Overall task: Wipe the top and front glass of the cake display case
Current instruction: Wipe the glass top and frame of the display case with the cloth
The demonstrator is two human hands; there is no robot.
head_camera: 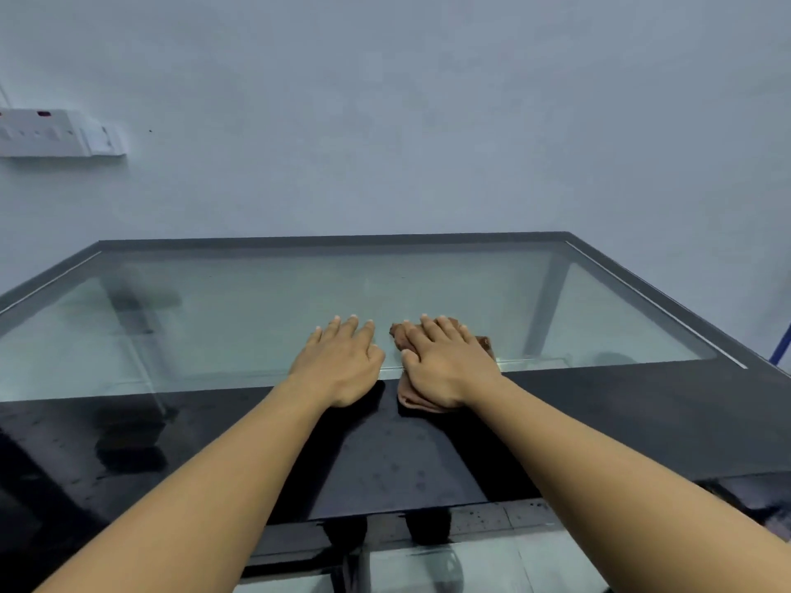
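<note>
A brown cloth (441, 370) is pressed flat on the top glass (239, 310) of the display case (642, 404) by the right hand (445, 361), fingers straight. The left hand (342, 361) is laid flat beside it, holding nothing.

The display case (599, 421) has a flat top glass (239, 318), clear in the middle, with a glossy black border around it. A crumpled brown cloth (411, 400) lies on the near edge of the clear part, half on the black border, pressed under the flat right hand (447, 365). The front glass (428, 562) shows just below the near edge of the top.
</note>
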